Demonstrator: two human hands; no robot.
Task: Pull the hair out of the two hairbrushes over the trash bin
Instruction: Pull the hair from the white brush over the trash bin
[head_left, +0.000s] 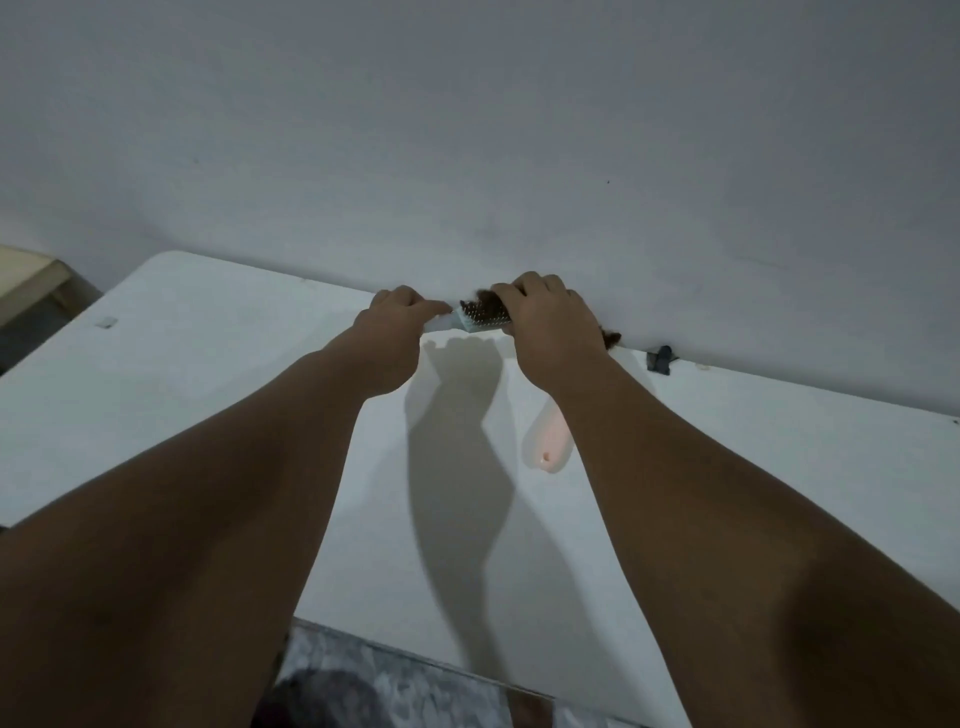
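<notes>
A light blue hairbrush (474, 318) is held above the far edge of the white table (156, 364), its pins facing up. My left hand (400, 322) grips its handle. My right hand (545, 322) covers the brush head, fingers closed on a tuft of brown hair (480, 300). More brown hair (612, 338) shows past the right wrist. A pink hairbrush handle (549, 439) lies on the table under my right forearm; its head is hidden. No trash bin is in view.
A plain white wall (467, 130) rises right behind the table. A dark clip (660, 359) sits at the table's far edge on the right. Grey patterned floor (395, 691) shows at the bottom, a wooden piece (31, 280) at far left.
</notes>
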